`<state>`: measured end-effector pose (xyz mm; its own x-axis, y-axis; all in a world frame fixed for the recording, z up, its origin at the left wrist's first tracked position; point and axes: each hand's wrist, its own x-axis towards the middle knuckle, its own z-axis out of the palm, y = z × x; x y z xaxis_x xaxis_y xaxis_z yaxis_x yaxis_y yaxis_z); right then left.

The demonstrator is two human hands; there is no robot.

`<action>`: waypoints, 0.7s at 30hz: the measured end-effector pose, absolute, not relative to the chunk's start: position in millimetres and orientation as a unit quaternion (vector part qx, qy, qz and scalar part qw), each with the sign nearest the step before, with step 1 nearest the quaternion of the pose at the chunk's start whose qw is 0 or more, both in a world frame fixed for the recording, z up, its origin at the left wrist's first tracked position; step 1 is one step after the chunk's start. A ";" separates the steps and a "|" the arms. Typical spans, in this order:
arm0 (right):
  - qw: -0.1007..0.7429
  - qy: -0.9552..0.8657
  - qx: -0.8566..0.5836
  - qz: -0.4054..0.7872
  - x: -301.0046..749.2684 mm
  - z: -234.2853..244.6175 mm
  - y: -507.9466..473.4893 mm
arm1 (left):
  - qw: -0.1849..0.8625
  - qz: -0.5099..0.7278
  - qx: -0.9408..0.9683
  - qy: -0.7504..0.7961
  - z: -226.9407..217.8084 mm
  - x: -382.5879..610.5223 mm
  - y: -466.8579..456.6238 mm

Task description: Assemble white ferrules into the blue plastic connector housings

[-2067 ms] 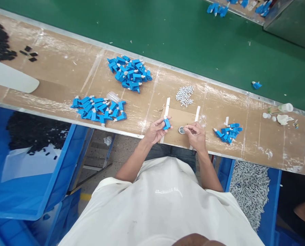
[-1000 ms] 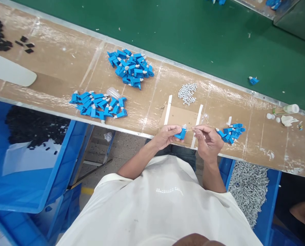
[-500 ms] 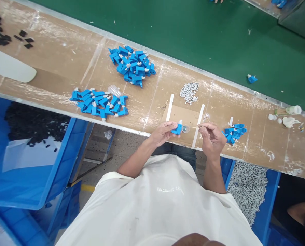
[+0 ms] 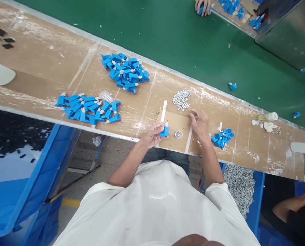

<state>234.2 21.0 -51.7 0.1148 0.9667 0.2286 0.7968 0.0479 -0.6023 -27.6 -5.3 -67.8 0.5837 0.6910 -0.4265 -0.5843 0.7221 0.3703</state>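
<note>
My left hand [image 4: 153, 135] is closed round a small blue plastic part [image 4: 164, 131], whose white tip points up. Just right of that part, a small round clear cup [image 4: 178, 134] with something dark in it stands on the cardboard sheet [image 4: 173, 118]. My right hand [image 4: 199, 123] is over the sheet's right edge, fingers bent and thumb close to the index finger. Anything between those fingertips is too small to make out. Beyond the sheet lies a pile of small grey-white pieces [image 4: 181, 99], near my right fingertips.
Blue parts lie in a back pile [image 4: 126, 72], a left pile [image 4: 88, 108] and a small right pile [image 4: 222, 137]. A clear bottle [image 4: 267, 117] lies farther right. Behind runs a green belt [image 4: 147, 37]; another person's hand [image 4: 203, 7] is across it. Blue bins [image 4: 37, 191] stand below.
My right hand has moved from the cup forward toward the grey-white pieces; the thin stick it held no longer shows. The left hand still holds the blue part. The view has swung right.
</note>
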 end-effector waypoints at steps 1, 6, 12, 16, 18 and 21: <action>0.300 -0.667 -0.669 0.132 234.2 -53.9 28.9 | 0.886 0.360 0.095 0.275 -69.0 -27.4 -5.7; 0.269 -0.718 -0.627 0.138 224.1 -59.0 44.7 | 0.890 0.358 0.106 0.262 -67.8 -26.3 -7.0; 0.151 -0.744 -0.633 0.151 219.2 -47.3 54.3 | 0.892 0.363 0.108 0.247 -65.2 -25.1 -6.7; 0.045 -0.733 -0.650 0.195 211.8 -26.0 60.6 | 0.892 0.362 0.102 0.252 -68.2 -23.7 -11.4; 0.033 -0.728 -0.654 0.201 208.7 -15.4 63.1 | 0.889 0.370 0.095 0.252 -71.1 -22.9 -12.9; 0.064 -0.730 -0.652 0.193 208.2 -2.7 62.8 | 0.893 0.368 0.099 0.241 -75.0 -20.9 -12.3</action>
<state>208.2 62.8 -2.7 -0.1404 0.9773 -0.1590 0.9279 0.0738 -0.3654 -20.9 -12.3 -75.0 0.6134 0.7044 -0.3572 -0.6085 0.7098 0.3547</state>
